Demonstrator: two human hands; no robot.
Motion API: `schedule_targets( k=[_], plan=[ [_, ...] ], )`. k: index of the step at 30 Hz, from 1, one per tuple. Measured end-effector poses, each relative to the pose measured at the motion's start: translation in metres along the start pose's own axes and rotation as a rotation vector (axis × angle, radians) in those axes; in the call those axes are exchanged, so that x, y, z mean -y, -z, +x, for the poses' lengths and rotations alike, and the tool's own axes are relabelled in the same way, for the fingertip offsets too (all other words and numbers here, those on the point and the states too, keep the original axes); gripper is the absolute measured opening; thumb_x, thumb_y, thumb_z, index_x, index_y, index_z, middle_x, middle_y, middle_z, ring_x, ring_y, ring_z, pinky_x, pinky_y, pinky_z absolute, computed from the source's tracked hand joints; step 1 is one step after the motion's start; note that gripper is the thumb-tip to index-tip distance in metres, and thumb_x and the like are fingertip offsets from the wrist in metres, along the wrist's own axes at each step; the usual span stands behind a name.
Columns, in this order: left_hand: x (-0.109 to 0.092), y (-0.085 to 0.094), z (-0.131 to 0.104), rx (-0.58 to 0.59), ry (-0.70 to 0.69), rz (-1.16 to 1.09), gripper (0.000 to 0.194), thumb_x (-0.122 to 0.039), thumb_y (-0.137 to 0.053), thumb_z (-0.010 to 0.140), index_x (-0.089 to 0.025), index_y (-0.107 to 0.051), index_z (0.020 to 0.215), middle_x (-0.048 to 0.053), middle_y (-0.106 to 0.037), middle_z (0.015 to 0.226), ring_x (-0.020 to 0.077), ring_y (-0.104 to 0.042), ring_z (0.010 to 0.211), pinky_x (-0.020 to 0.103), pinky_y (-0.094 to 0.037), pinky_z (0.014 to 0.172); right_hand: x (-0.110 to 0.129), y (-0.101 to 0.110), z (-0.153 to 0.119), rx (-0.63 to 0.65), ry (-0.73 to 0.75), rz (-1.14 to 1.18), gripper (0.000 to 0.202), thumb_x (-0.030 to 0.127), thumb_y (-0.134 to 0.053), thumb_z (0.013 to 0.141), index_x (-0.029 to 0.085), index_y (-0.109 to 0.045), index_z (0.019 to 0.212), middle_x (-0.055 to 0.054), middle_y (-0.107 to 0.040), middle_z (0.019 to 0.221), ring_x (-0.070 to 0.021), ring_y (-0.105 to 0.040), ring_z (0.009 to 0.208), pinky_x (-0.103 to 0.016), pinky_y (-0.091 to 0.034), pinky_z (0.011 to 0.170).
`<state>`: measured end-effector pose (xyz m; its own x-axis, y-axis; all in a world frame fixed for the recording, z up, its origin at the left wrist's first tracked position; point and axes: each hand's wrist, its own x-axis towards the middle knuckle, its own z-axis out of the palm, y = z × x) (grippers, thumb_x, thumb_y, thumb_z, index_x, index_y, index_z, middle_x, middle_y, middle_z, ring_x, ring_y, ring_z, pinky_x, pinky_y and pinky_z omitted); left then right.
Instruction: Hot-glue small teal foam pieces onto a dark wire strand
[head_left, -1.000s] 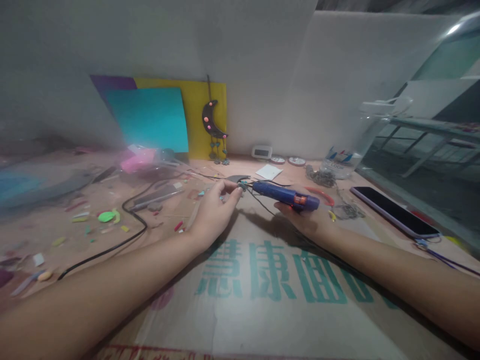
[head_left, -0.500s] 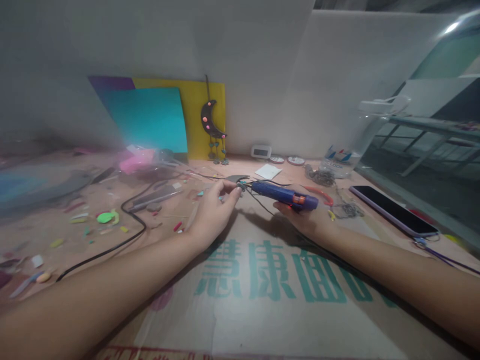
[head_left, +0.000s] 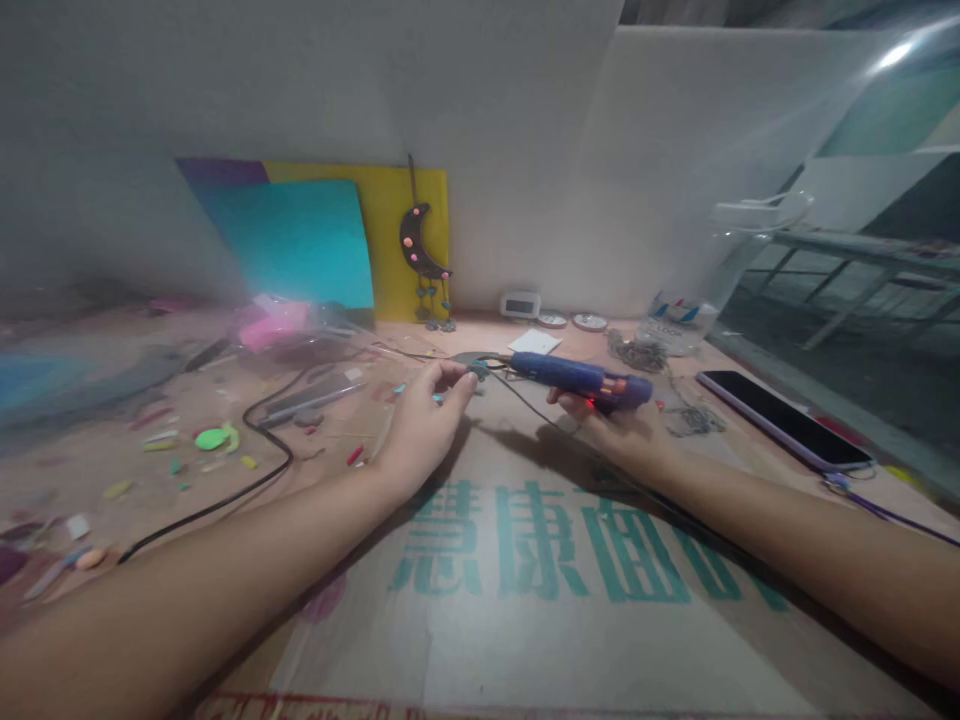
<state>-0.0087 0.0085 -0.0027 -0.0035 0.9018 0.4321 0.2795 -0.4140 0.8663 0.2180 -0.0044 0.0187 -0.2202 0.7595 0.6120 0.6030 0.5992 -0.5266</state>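
My left hand (head_left: pixel 431 425) pinches a small dark grey-green piece (head_left: pixel 478 370) between thumb and fingertips. A blue glue gun (head_left: pixel 559 374) with a lit red light is held in my right hand (head_left: pixel 619 425), its nozzle pointing left. The nozzle tip is a short way right of the pinched piece. Behind my left fingertips lies a dark, flat curved object (head_left: pixel 469 356), partly hidden. A thin dark cord runs from near the piece toward my right wrist.
A crescent moon ornament (head_left: pixel 414 245) hangs before a yellow sheet (head_left: pixel 386 240). Clay scraps and a black cable (head_left: pixel 289 455) lie left. Grey yarn (head_left: pixel 636 350), a clear cup (head_left: pixel 675 325) and a phone (head_left: pixel 784 420) are right. A small white device (head_left: pixel 520 304) stands behind.
The glue gun has moved right, and its nozzle has drawn back from the piece in my left hand. My left hand has stayed nearly in place.
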Motion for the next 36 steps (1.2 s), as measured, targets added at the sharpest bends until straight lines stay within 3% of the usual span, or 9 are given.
schedule_targets(
  k=[6,9,12,16,20,29,36],
  plan=[
    [-0.002,-0.001,0.000,0.067,0.023,0.065,0.017,-0.034,-0.054,0.088,-0.017,-0.058,0.088,0.003,-0.064,0.091,0.0178,-0.059,0.089,0.029,-0.042,0.081,0.002,0.028,0.031,-0.042,-0.192,0.103,0.035,0.048,-0.049,0.089,0.020,-0.070,0.088,-0.007,-0.069,0.088,-0.0219,-0.064,0.083,-0.035,-0.050,0.078],
    [-0.004,-0.003,-0.002,0.203,0.033,0.158,0.016,-0.032,-0.054,0.087,-0.018,-0.059,0.087,0.002,-0.065,0.089,0.0179,-0.059,0.086,0.030,-0.042,0.079,-0.016,0.041,0.053,-0.030,-0.317,-0.024,0.038,0.048,-0.064,0.080,0.019,-0.069,0.103,-0.008,-0.070,0.096,-0.0232,-0.063,0.086,-0.036,-0.049,0.078],
    [-0.006,-0.005,-0.003,0.264,0.024,0.210,0.016,-0.033,-0.054,0.086,-0.018,-0.060,0.087,0.002,-0.066,0.089,0.0183,-0.060,0.085,0.030,-0.043,0.077,-0.047,0.044,0.066,-0.012,-0.454,-0.119,0.042,0.050,-0.068,0.076,0.015,-0.070,0.099,-0.010,-0.071,0.089,-0.0233,-0.062,0.081,-0.037,-0.049,0.074],
    [-0.006,-0.006,-0.004,0.289,0.008,0.229,0.016,-0.033,-0.054,0.086,-0.018,-0.060,0.087,0.003,-0.066,0.091,0.0189,-0.060,0.087,0.030,-0.043,0.079,-0.086,0.037,0.068,-0.015,-0.441,-0.138,0.035,0.040,-0.063,0.082,0.013,-0.068,0.103,-0.012,-0.071,0.095,-0.0225,-0.063,0.085,-0.035,-0.049,0.078],
    [-0.005,-0.006,-0.005,0.307,-0.004,0.233,0.017,-0.034,-0.053,0.086,-0.019,-0.060,0.087,0.002,-0.067,0.090,0.0187,-0.060,0.087,0.030,-0.043,0.078,-0.106,0.027,0.062,0.011,-0.423,-0.148,0.028,0.033,-0.065,0.079,0.013,-0.068,0.099,-0.011,-0.071,0.093,-0.0234,-0.063,0.087,-0.037,-0.049,0.082],
    [-0.009,-0.006,-0.005,0.302,0.022,0.284,0.016,-0.032,-0.053,0.086,-0.018,-0.061,0.085,0.002,-0.066,0.090,0.0182,-0.059,0.085,0.030,-0.042,0.076,-0.119,0.022,0.061,-0.027,-0.429,-0.192,0.029,0.029,-0.063,0.078,0.015,-0.065,0.103,-0.011,-0.070,0.098,-0.0264,-0.064,0.092,-0.044,-0.048,0.088],
    [-0.010,-0.007,-0.006,0.307,0.010,0.290,0.017,-0.033,-0.053,0.085,-0.018,-0.061,0.085,0.002,-0.066,0.088,0.0175,-0.058,0.082,0.029,-0.042,0.073,-0.115,0.023,0.058,-0.041,-0.440,-0.195,0.037,0.025,-0.065,0.075,0.015,-0.062,0.111,-0.012,-0.069,0.102,-0.0278,-0.063,0.097,-0.043,-0.048,0.092]
  ],
)
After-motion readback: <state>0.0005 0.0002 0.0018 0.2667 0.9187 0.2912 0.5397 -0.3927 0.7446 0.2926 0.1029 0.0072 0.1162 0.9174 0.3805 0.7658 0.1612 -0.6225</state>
